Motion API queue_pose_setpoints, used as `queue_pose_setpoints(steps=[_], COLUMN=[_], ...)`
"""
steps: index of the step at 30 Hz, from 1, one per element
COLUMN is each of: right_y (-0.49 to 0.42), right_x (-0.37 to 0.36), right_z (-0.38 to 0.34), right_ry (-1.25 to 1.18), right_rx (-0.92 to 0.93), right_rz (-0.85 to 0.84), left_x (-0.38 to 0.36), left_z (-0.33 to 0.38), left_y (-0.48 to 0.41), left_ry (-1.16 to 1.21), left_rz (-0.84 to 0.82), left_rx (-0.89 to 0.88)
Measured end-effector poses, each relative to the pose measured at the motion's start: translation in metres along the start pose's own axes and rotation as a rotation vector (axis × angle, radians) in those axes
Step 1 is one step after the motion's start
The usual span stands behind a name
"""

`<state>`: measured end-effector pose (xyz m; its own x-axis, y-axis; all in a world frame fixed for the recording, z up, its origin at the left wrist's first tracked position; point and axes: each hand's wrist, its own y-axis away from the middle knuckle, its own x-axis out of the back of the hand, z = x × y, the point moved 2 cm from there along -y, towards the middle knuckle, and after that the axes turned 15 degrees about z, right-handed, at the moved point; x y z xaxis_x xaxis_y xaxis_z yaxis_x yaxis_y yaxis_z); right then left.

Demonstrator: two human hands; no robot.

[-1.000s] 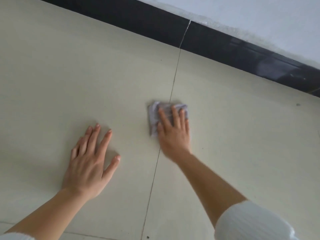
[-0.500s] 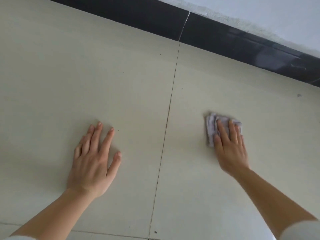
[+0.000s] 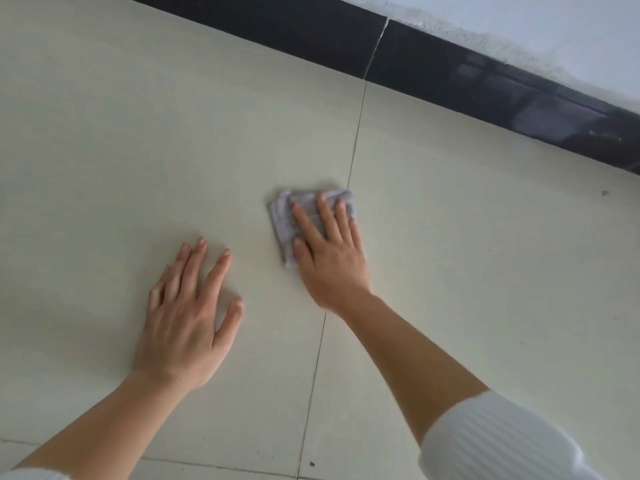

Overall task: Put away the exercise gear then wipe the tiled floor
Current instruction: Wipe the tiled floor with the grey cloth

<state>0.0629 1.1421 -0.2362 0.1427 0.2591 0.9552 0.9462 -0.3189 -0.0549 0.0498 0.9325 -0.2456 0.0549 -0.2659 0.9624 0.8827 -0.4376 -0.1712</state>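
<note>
While the right hand lies flat on the cloth, its fingers are straight and slightly spread. They press the fabric to the floor rather than curling round it, and the thumb runs along the cloth's edge at 7 o'clock. The cloth is a small folded square, pale grey-lilac, near the middle of the view. Its 3 o'clock edge reaches the grout line, which runs from 12 o'clock down to 6 o'clock between two large cream tiles. The left hand sits at 8 o'clock from the cloth and apart from it, palm down on the left tile, fingers straight and splayed, holding nothing. Both forearms are bare, and a white ribbed sleeve is pushed up the right arm at 5 o'clock in the view. A black skirting crosses the top from 11 o'clock to 3 o'clock, with a white wall above it. A small dark speck lies on the right tile at 3 o'clock from the cloth, and a dark chip sits just beside the grout line at 6 o'clock.
</note>
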Motion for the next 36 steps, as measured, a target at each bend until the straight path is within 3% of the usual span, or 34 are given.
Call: queue_pose_setpoints(steps=[2, 3, 7, 9, 11, 13, 19, 27, 30, 33, 36], right_y=[0.019, 0.026, 0.047, 0.045, 0.036, 0.034, 0.122, 0.238, 0.262, 0.261, 0.239], right_x=[0.012, 0.019, 0.049, 0.048, 0.041, 0.032, 0.017, 0.024, 0.036, 0.046, 0.045], right_z=[0.031, 0.054, 0.136, 0.138, 0.115, 0.08, -0.025, -0.072, -0.072, -0.059, -0.022], right_ry=[0.07, 0.104, 0.156, 0.116, 0.048, 0.008, -0.066, 0.09, 0.098, 0.086, 0.137], right_rx=[0.119, 0.092, -0.462, -0.696, -0.806, -0.755, -0.329, -0.227, -0.083, -0.161, -0.421], right_rz=[-0.042, -0.038, 0.066, 0.061, 0.061, 0.046, -0.073, -0.206, -0.293, -0.266, -0.174], left_x=[-0.001, -0.002, -0.002, -0.001, 0.0, 0.0, 0.002, 0.011, 0.01, 0.014, 0.02], left_z=[0.0, 0.0, 0.001, 0.001, 0.001, 0.002, 0.001, -0.001, -0.011, -0.029, -0.032], left_y=[0.0, 0.001, 0.0, -0.001, 0.0, 0.0, -0.001, -0.007, -0.01, -0.005, 0.015], left_ry=[0.003, 0.005, 0.02, 0.013, 0.019, 0.028, 0.046, 0.177, 0.158, 0.131, 0.142], left_rz=[0.004, 0.006, 0.027, 0.027, 0.017, -0.002, -0.039, -0.097, -0.269, -0.323, -0.283], left_rx=[0.0, 0.001, 0.002, -0.001, 0.005, 0.008, 0.019, -0.013, -0.056, -0.173, -0.154])
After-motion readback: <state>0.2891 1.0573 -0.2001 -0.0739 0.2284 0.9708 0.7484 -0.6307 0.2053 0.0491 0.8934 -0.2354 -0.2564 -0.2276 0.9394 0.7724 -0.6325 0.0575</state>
